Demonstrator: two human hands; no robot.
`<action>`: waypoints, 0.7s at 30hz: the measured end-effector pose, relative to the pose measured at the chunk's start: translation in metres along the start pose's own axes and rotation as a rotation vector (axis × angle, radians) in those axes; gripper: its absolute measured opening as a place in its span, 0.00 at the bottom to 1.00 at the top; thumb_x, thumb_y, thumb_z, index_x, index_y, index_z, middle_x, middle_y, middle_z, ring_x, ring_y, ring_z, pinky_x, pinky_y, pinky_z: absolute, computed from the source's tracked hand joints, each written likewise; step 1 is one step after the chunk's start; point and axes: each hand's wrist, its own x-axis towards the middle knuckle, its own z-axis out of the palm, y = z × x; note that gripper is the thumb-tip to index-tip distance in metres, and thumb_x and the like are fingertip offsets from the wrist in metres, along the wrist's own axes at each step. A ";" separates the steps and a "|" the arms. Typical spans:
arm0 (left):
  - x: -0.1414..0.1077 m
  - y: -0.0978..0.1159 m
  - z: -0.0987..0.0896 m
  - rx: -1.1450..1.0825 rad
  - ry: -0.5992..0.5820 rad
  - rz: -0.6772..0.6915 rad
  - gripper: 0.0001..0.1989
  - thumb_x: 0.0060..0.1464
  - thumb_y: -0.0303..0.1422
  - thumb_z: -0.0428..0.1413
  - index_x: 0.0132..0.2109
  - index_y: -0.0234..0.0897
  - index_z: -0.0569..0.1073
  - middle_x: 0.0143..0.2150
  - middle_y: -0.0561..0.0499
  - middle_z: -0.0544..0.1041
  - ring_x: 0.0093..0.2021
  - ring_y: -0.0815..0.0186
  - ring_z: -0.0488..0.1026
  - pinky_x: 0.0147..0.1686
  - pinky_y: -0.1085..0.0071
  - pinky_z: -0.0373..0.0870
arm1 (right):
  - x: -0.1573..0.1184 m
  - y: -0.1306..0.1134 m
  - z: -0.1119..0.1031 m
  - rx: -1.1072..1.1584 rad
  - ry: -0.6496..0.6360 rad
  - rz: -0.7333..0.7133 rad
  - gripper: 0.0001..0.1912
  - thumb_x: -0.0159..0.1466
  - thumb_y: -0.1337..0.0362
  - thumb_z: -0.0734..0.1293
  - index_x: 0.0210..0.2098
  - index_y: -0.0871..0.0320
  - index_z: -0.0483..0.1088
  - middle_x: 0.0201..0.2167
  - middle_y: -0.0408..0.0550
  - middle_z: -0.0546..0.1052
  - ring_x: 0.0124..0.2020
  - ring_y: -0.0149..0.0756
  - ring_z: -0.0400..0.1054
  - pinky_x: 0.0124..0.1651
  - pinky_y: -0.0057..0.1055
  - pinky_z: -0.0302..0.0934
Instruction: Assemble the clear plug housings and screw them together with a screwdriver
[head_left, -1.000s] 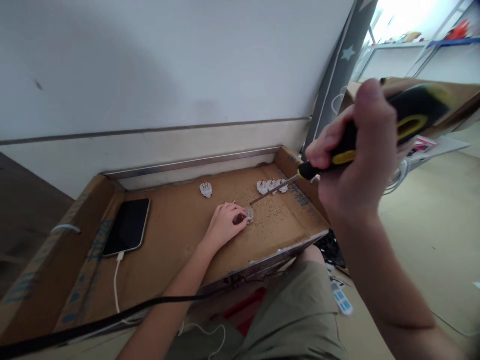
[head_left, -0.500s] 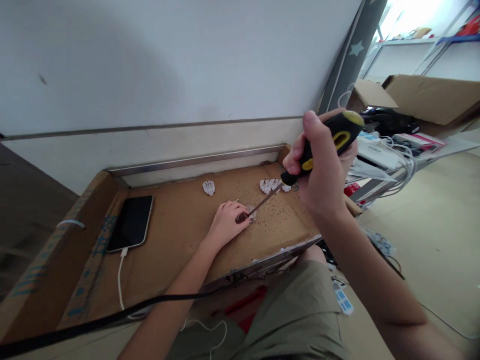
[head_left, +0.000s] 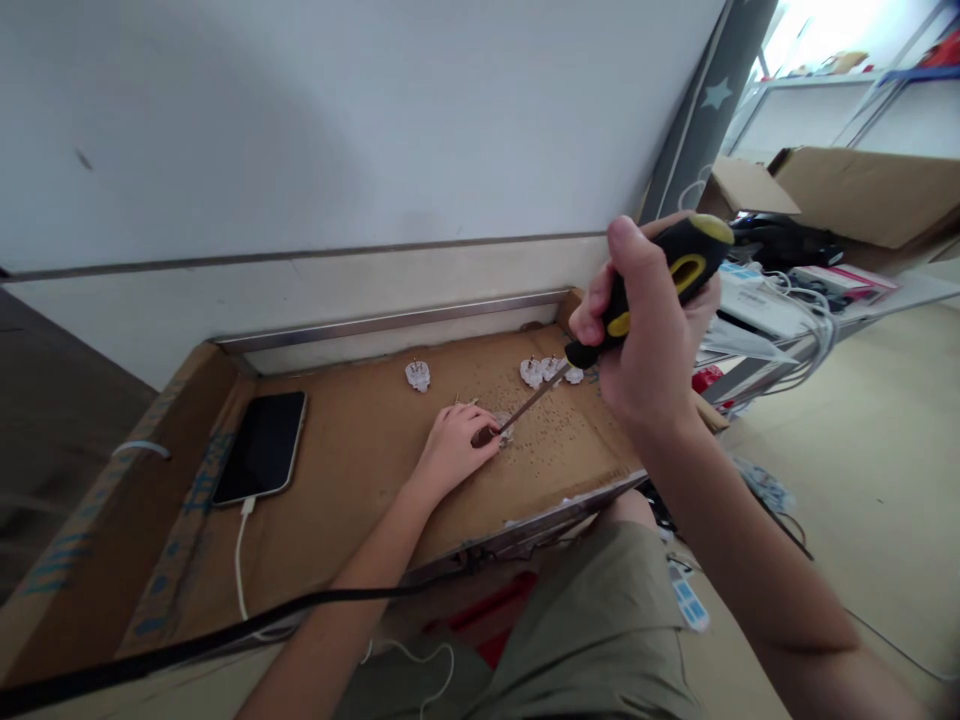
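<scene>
My right hand [head_left: 652, 320] is wrapped round the black and yellow handle of a screwdriver [head_left: 536, 400], thumb up near the handle's top. The shaft slants down and left to my left hand [head_left: 466, 442]. On the cardboard, my left hand is closed over a pale plug part [head_left: 508, 430], mostly hidden by the fingers. A small dark brown piece [head_left: 484, 437] shows at its fingertips beside the screwdriver's tip. Many tiny screws [head_left: 555, 430] lie scattered to the right. Behind them sit several white plug parts with upright pins [head_left: 532, 371]; another white plug part [head_left: 418, 375] stands apart to the left.
A phone [head_left: 262, 445] with a white charging cable [head_left: 240, 565] lies at the left of the cardboard-lined surface [head_left: 352, 440]. A black cable [head_left: 330, 597] crosses in front. At right, a shelf holds white cables [head_left: 810, 310] and an open cardboard box [head_left: 870, 195]. A wall rises behind.
My right hand and the screwdriver handle have shifted very slightly to the right in view. My left hand stays in place, with the tip still at its fingers.
</scene>
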 end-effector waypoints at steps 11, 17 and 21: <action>-0.001 -0.001 0.001 0.019 0.002 0.004 0.03 0.52 0.34 0.56 0.36 0.42 0.74 0.42 0.55 0.77 0.45 0.63 0.69 0.49 0.63 0.59 | 0.000 -0.002 0.006 -0.023 -0.011 0.017 0.16 0.58 0.56 0.67 0.28 0.57 0.55 0.17 0.38 0.58 0.14 0.21 0.50 0.15 0.25 0.44; 0.000 -0.001 0.001 0.019 0.005 0.006 0.03 0.52 0.33 0.57 0.36 0.42 0.73 0.41 0.55 0.77 0.45 0.63 0.69 0.49 0.63 0.59 | 0.002 -0.001 0.006 -0.018 -0.010 0.033 0.16 0.58 0.56 0.66 0.28 0.57 0.55 0.17 0.38 0.58 0.14 0.21 0.50 0.16 0.25 0.44; 0.000 0.000 0.000 0.015 0.000 0.011 0.03 0.53 0.33 0.56 0.36 0.42 0.73 0.41 0.56 0.76 0.44 0.64 0.69 0.49 0.63 0.59 | 0.003 0.001 0.005 -0.017 0.003 0.010 0.16 0.58 0.56 0.67 0.28 0.57 0.55 0.17 0.38 0.58 0.14 0.21 0.50 0.15 0.24 0.43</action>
